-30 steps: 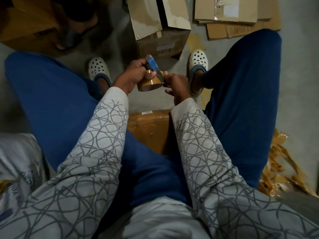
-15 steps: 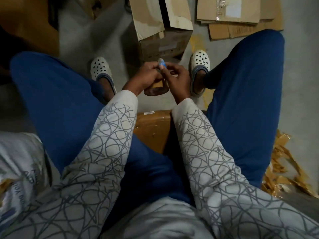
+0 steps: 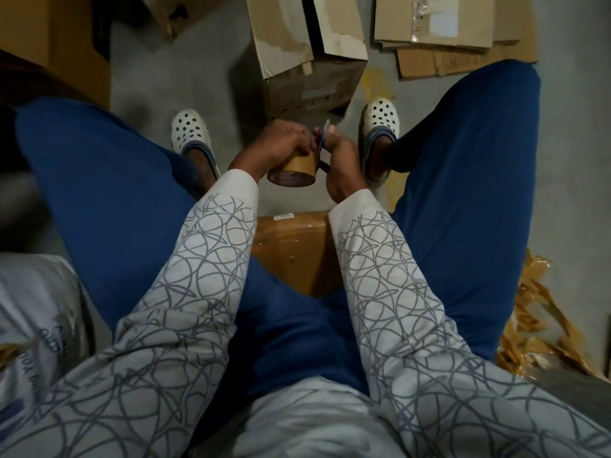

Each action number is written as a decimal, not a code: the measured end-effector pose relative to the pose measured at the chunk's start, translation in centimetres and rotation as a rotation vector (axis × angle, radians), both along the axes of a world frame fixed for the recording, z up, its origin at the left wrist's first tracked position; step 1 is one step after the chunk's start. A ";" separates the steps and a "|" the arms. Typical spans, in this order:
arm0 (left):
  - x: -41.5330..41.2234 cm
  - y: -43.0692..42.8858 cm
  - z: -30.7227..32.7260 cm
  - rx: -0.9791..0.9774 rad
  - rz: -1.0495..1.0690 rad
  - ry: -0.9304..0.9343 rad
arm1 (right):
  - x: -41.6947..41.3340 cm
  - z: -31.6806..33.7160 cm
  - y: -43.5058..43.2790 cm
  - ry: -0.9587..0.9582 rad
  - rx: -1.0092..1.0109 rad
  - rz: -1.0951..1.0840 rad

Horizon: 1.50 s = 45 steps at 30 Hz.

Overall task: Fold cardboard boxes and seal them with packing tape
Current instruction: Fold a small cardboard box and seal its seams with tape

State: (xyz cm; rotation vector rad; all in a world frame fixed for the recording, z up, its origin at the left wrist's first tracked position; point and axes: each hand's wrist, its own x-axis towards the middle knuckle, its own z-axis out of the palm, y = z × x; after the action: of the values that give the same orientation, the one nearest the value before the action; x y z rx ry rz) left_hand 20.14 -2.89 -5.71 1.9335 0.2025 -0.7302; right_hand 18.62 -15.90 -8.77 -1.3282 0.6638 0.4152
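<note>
Tape roll (image 3: 295,168): we see the brown packing tape held in the air between the knees, above the floor, its open core facing down and toward us, so its axis runs roughly from the hands toward the camera.
Left hand (image 3: 276,143): it is clasped over the top and far side of the roll and carries it.
Right hand (image 3: 339,160): it sits just to the right of the roll, pinching a small blue tool (image 3: 324,137) whose upper end stands between the two hands; we cannot tell whether the blade touches the tape.
Key relation: the roll lies left of the right hand and touches the left; the tool meets it at the upper right rim, which we judge to be where the free tape end is sought.
Step in hand: we judge this as preparing the tape, not yet sealing.
Cardboard box (image 3: 310,61): it stands on the floor just beyond the hands, flaps open, unsealed.
Flattened cardboard (image 3: 446,31): it lies in a stack at the upper right, well apart.
Tape scraps (image 3: 535,319): they lie crumpled on the floor to the right, clear of the hands.
Obstructions: nothing stands between the hands and the box.
</note>
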 end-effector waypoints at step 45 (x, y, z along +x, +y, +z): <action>0.3 0.4 -1.2 -0.015 0.583 0.149 | -0.5 -0.8 -0.9 -0.041 -0.555 0.022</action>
State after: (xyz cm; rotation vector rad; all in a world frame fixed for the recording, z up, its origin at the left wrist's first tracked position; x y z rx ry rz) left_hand 20.49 -2.50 -6.91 1.6798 0.8110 -0.4758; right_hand 18.14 -16.78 -9.58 -1.8640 0.7608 0.2240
